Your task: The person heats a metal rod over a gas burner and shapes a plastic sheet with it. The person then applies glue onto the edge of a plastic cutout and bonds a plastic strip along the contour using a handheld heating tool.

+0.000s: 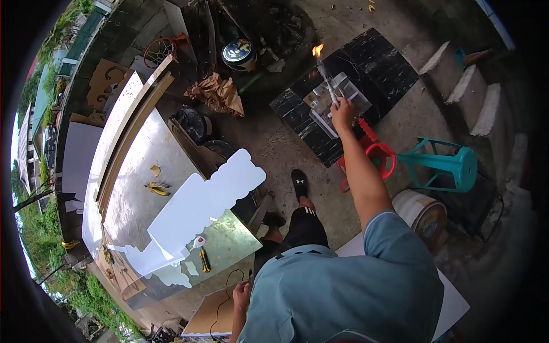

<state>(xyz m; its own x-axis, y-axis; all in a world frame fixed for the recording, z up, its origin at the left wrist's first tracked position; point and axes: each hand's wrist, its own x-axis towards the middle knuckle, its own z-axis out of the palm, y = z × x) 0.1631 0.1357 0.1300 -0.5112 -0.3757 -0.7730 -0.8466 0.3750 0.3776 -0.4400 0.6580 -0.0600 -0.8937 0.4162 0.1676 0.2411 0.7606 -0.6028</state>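
Note:
My right hand (343, 116) stretches far forward, fingers wrapped around a long pale stick-like thing (327, 86), perhaps a rolled or narrow strip. At its far end burns an orange flame (318, 51), with smoke just below. Beneath it are a clear-and-white flat frame-like object (351, 94) and a black marbled sheet (380, 63) on the ground. My left hand (242, 294) hangs low beside my hip, fingers curled. A thin black cord (218, 308) passes near it; what the fingers hold, if anything, I cannot make out.
Left stands a table (134, 171) with a white cut-out board (200, 200), a yellow-black cutter (205, 260) and banana peel (157, 188). Crumpled brown paper (216, 94) and a paint bucket (238, 54) lie ahead. Right are a red plastic seat (381, 157), teal stool (457, 166) and steps (460, 86).

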